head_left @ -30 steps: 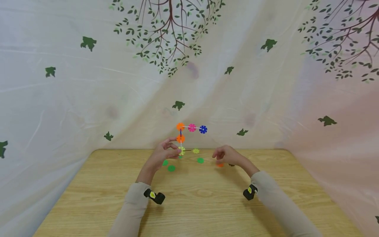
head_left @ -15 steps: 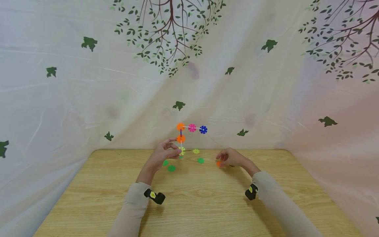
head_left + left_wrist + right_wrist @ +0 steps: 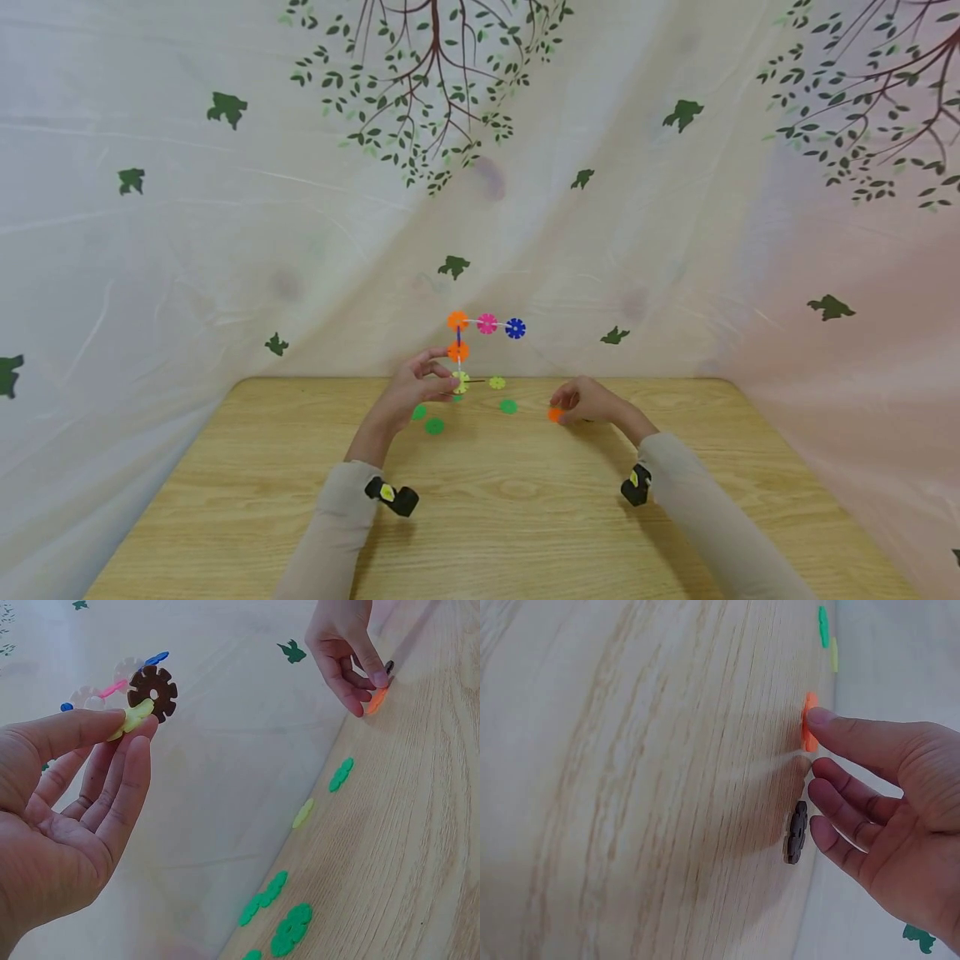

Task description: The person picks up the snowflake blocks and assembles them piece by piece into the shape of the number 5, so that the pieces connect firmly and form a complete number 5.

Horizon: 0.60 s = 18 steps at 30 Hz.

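My left hand pinches a yellow notched building disc between thumb and fingers. That disc belongs to a joined chain of interlocking discs held upright, with two orange discs, a pink disc and a blue disc at its upper end. A brown disc stands out from the yellow one. My right hand is low at the table, its thumb on an orange disc and the other fingers curled. A dark brown disc lies just beside those fingers.
Several loose green discs lie on the wooden table near the left hand. Another green disc and a yellow disc lie between the hands. A printed curtain hangs behind the table's far edge.
My right hand has shifted slightly right and down onto the orange disc, taking it at the thumb. The left hand and the chain have stayed in place.
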### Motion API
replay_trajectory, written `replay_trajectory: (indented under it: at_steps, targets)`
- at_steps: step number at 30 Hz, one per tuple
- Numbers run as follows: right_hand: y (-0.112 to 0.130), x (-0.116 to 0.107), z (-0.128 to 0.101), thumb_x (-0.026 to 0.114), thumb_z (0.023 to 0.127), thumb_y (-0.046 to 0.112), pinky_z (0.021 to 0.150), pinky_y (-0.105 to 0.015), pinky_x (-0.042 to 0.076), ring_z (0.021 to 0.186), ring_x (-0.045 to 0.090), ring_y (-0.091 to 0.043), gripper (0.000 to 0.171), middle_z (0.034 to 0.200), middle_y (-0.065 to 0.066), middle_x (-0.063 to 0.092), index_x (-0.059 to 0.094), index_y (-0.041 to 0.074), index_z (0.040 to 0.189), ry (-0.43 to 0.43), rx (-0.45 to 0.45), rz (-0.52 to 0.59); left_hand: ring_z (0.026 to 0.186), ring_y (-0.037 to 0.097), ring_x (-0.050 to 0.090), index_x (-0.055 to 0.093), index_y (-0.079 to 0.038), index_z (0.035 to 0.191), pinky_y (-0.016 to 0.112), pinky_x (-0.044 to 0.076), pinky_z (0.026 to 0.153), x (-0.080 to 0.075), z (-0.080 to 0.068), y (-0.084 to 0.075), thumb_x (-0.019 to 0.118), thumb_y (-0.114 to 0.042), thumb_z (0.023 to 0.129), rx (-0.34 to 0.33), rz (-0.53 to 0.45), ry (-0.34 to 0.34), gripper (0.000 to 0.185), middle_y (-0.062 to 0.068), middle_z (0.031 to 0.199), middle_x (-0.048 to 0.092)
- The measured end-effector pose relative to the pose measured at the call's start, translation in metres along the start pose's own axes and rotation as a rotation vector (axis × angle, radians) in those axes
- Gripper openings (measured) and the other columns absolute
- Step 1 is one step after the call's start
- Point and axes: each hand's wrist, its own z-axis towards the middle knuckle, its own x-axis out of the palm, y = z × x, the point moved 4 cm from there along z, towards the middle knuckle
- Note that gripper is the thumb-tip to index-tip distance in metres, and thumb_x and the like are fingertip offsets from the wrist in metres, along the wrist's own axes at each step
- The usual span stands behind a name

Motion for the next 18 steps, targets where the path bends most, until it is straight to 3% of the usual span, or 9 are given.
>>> replay_trajectory:
  at_steps: [5,12,18]
  targets:
    - [-0.0022,0.001,0.0012,0.073,0.077,0.004,0.068,-0.027,0.048,0.078,0.055,-0.019,0.026,0.09,-0.018,0.065,0.068,-0.005,0.101,0.009,0.01,-0.008,0.078,0.025,0.065,0.043,-0.008,0.135,0.042,0.056,0.078,0.0,-0.0003,0.0003,0.067,-0.004,0.085,-0.002,-0.006,-0.01,0.055,0.008,0.091,0.051]
    - [-0.0076,0.0029,0.0028,0.074,0.077,0.005,0.065,-0.025,0.048,0.074,0.054,-0.015,0.024,0.087,-0.012,0.067,0.069,-0.001,0.099,0.009,0.037,-0.002,0.078,0.024,0.065,0.043,-0.008,0.135,0.055,0.048,0.089,-0.0007,-0.0003,0.0006,0.067,-0.005,0.085,-0.019,-0.002,-0.017,0.055,0.007,0.09,0.052]
    - [-0.0069,0.0041,0.0039,0.076,0.075,0.004,0.069,-0.027,0.049,0.075,0.055,-0.015,0.021,0.087,-0.011,0.068,0.069,0.001,0.095,0.01,0.052,0.018,0.081,0.025,0.065,0.039,-0.008,0.139,0.053,0.048,0.09,-0.0009,-0.0001,0.0004,0.066,-0.005,0.086,-0.035,0.011,-0.004,0.059,0.005,0.091,0.051]
